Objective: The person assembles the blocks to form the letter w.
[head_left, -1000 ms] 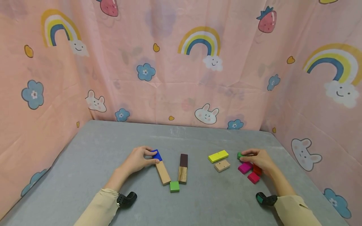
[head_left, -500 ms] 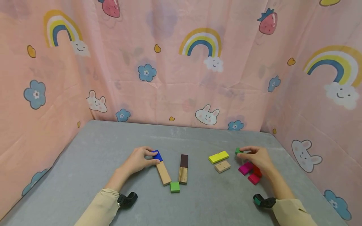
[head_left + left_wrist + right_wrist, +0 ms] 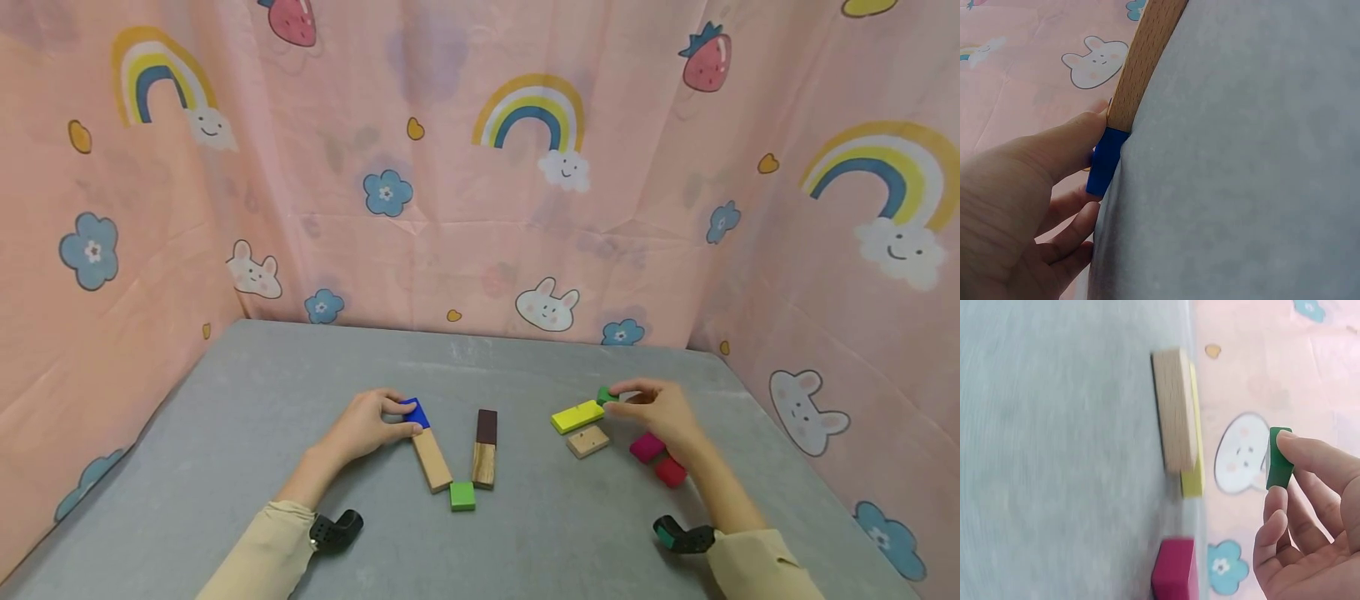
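My left hand [image 3: 366,427] pinches a blue block [image 3: 415,414] between thumb and fingers. The block lies end to end with a long tan wooden block [image 3: 431,460]; the left wrist view shows the blue block [image 3: 1107,162] meeting it. A light green block [image 3: 462,497] sits at the tan block's near end, below a dark brown block [image 3: 487,427] and a streaky wood-grain block [image 3: 484,465] in line. My right hand [image 3: 663,414] pinches a dark green block [image 3: 1280,459], held up beside a yellow block [image 3: 577,417] in the head view.
Nearer than the yellow block lies a light wooden block [image 3: 588,442]. A magenta block [image 3: 647,447] and a red-pink block [image 3: 671,472] lie under and beside the right wrist. The grey tabletop [image 3: 330,354] ends at a pink patterned curtain [image 3: 450,250].
My right hand has carried the dark green block left, from above the magenta and red blocks to beside the yellow block. My left hand keeps its grip on the blue block.
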Demonstrator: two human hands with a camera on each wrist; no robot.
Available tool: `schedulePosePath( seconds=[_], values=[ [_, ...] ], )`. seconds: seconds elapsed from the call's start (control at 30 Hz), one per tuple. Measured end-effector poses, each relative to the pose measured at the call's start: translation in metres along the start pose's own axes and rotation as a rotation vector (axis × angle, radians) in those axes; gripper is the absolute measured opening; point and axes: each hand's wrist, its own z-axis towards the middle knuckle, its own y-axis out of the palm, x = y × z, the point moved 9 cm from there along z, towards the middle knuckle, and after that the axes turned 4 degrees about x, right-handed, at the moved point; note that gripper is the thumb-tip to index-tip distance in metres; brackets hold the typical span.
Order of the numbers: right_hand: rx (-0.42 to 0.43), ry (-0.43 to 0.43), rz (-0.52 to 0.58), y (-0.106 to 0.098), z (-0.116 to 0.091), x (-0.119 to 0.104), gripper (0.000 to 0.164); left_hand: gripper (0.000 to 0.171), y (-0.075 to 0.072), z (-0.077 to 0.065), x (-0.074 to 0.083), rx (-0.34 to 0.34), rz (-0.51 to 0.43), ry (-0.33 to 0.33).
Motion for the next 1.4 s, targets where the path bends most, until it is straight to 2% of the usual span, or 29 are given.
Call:
schedulePosePath(
  seconds=[0.2, 0.53, 0.8, 1.03, 1.27, 1.4],
  values=[
    [-0.028, -0.008, -0.001, 0.021, -0.002, -0.015, 0.04, 0.045, 0.0, 0.0, -0.001, -0.001, 0.0, -0.013],
    [-0.132, -0.1, 0.031, 0.075, 0.002, -0.031, 0.026, 0.045, -0.002, -0.001, 0.001, 0.002, 0.004, -0.005],
    [-0.183, -0.143, 0.031, 0.107, 0.009, -0.045, 0.022, 0.045, -0.001, -0.001, 0.0, 0.001, -0.005, -0.006],
    [-0.196, -0.148, 0.059, 0.125, 0.017, -0.045, 0.021, 0.045, -0.002, -0.001, 0.0, -0.002, -0.006, -0.007],
    [-0.168, -0.093, -0.023, 0.13, 0.025, -0.046, 0.018, 0.045, -0.001, -0.001, 0.0, 0.0, -0.01, -0.003],
    [-0.178, -0.128, -0.064, 0.134, 0.029, -0.052, 0.019, 0.045, -0.001, -0.001, -0.001, 0.001, -0.014, -0.005]
  ],
)
